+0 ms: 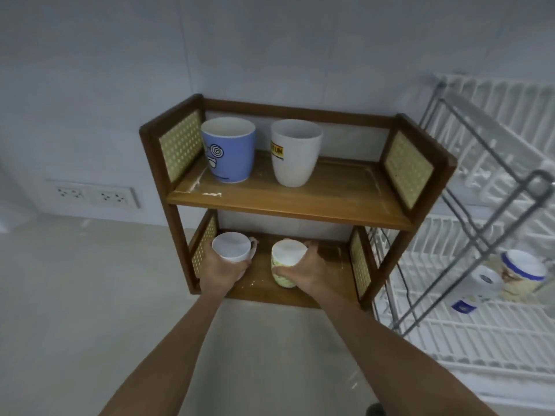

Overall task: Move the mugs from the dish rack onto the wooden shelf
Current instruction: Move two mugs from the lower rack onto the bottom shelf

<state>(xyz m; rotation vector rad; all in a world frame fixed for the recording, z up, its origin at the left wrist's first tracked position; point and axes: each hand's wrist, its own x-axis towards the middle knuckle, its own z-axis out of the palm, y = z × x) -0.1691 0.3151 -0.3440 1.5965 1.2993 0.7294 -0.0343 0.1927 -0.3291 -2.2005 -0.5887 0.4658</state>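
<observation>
A two-tier wooden shelf (pixel 288 202) stands on the counter against the wall. On its top tier stand a blue mug (pixel 229 151) and a white mug with a yellow label (pixel 294 153). Inside the lower tier my left hand (pixel 222 270) grips a white mug (pixel 232 247) with its handle to the right. My right hand (pixel 309 270) grips a pale patterned mug (pixel 286 259) beside it. At the right, the white wire dish rack (pixel 468 322) holds a blue-rimmed mug (pixel 522 273) and a white mug with blue marks (pixel 480 288).
The rack's grey metal frame (pixel 480 187) leans close to the shelf's right side. A double wall socket (pixel 94 195) sits low on the wall at the left. Pale countertop (pixel 75 295) spreads in front and to the left of the shelf.
</observation>
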